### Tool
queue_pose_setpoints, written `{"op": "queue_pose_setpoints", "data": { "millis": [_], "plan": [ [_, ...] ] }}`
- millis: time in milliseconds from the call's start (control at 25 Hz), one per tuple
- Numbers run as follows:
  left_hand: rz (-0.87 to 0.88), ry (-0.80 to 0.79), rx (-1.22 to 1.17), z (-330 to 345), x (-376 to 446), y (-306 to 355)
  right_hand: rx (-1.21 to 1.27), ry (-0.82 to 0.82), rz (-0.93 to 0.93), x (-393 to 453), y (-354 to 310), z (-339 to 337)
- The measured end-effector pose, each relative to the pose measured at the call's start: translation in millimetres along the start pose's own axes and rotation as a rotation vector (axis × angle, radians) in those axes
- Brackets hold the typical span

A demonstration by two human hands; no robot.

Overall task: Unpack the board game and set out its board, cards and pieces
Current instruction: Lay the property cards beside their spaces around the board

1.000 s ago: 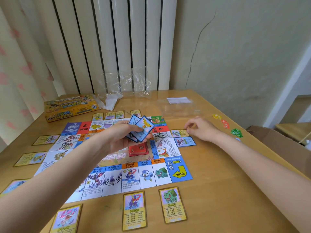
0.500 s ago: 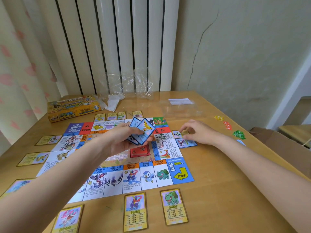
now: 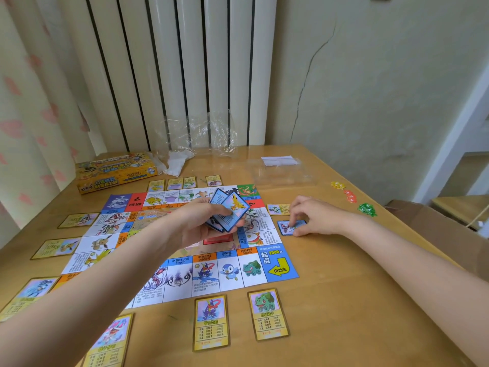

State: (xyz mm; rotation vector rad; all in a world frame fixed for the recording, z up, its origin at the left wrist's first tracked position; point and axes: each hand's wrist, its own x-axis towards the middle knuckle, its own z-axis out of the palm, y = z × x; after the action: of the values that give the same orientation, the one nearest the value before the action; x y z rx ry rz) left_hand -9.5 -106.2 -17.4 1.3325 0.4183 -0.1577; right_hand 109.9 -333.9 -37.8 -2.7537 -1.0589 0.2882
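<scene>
Wooden table (image 3: 330, 300): beside the colourful paper board (image 3: 185, 250), the right hand (image 3: 312, 217) is pressing a blue-bordered card (image 3: 287, 227) down; the left hand (image 3: 201, 223) is gripping fanned blue cards (image 3: 229, 211), which might be slipping loose.

The light wooden tabletop (image 3: 344, 300) stands in a room corner. Behind it rises a white ribbed panel with dark vertical gaps (image 3: 172, 75). To the left hangs a pale curtain with a pink pattern (image 3: 29, 115). The rear right wall is pale greenish plaster (image 3: 383, 88), marked by a long thin crack (image 3: 308, 83) running down toward the tabletop. At far right stands a white upright frame (image 3: 460, 123), with a brown cardboard box (image 3: 436, 226) below. Lighting is soft and even.
</scene>
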Motion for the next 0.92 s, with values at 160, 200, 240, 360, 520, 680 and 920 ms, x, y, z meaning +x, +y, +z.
{"op": "queue_pose_setpoints", "data": {
  "millis": [160, 200, 240, 360, 520, 680, 920],
  "plan": [
    [-0.007, -0.013, -0.004, 4, -7, -1, -0.002, -0.034, 0.005, -4, -3, -1],
    [-0.013, -0.014, 0.002, 5, -9, -2, -0.008, -0.032, 0.010, -4, -4, -1],
    [-0.018, -0.018, 0.010, 5, -11, -3, -0.019, -0.034, 0.022, -4, -6, -3],
    [-0.013, 0.005, 0.019, -1, -14, -6, -0.053, -0.067, 0.050, -3, -16, -10],
    [0.036, 0.060, 0.006, -10, -21, 1, -0.007, 0.083, -0.015, 9, -46, -42],
    [0.053, 0.087, -0.047, -31, -27, -1, 0.113, 0.276, -0.144, 32, -106, -57],
    [0.106, 0.283, -0.130, -109, -37, -8, 0.703, 0.093, -0.254, 74, -203, -9]
  ]
}}
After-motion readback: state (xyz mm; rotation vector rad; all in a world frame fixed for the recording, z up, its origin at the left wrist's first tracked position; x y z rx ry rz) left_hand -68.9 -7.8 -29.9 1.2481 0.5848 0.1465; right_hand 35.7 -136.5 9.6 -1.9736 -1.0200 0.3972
